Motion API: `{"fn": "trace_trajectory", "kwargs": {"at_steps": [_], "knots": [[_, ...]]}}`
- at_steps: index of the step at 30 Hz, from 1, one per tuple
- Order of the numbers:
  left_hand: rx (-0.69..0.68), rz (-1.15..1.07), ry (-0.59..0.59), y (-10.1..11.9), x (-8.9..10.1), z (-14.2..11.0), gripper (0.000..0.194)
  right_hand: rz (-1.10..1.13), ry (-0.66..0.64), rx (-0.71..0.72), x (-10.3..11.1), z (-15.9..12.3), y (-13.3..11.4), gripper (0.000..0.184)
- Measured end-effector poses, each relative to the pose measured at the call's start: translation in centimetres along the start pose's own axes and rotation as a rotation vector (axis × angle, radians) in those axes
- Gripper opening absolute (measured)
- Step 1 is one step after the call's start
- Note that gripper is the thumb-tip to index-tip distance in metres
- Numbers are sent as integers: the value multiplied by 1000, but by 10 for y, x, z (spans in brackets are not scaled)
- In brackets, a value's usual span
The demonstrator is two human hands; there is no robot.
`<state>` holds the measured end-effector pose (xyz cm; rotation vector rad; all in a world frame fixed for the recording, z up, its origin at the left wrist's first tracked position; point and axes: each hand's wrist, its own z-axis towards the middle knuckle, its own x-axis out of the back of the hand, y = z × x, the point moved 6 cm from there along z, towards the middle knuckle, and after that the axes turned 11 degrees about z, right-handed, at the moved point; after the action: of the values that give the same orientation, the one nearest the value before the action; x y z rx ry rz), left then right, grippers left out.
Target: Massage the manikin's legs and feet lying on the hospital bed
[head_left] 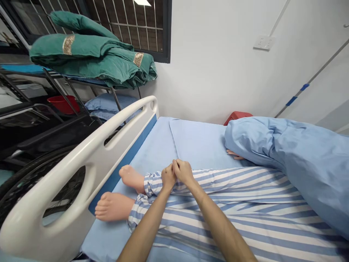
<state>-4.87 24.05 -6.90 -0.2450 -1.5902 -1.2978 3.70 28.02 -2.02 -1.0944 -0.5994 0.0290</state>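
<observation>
My left hand (pixel 168 177) and my right hand (pixel 183 171) are side by side and touching, both with fingers curled closed. They are over the far leg of blue-and-white striped pyjama trousers (pixel 234 207), at the lower shin. What the fingers pinch, if anything, is hidden; a crease in the light blue bed sheet (pixel 200 140) runs up to them. The trousers are on a lying figure with smooth, manikin-like feet, the far foot (pixel 132 178) and the near foot (pixel 114 206). A bunched blue quilt (pixel 272 142) covers its upper body, with fingers (pixel 235 155) showing under the edge.
A white bed end board (pixel 89 145) stands at the left, beyond the feet. Behind it are a wheelchair wheel (pixel 32 178), a red basin (pixel 64 104) and a rack with folded green quilts (pixel 95 54). A red object (pixel 237 115) shows between bed and wall.
</observation>
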Motion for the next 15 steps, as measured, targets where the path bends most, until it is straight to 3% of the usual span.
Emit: {"fn": "trace_trajectory", "kwargs": {"at_steps": [4, 9, 15], "knots": [[-13, -128, 28, 3, -1, -1, 39, 25, 24, 82, 18, -2, 1, 42], [-37, -265, 88, 2, 2, -4, 44, 194, 106, -72, 16, -11, 45, 50], [-2, -519, 46, 32, 4, 2, 43, 483, 183, -154, 23, -7, 59, 55]]}}
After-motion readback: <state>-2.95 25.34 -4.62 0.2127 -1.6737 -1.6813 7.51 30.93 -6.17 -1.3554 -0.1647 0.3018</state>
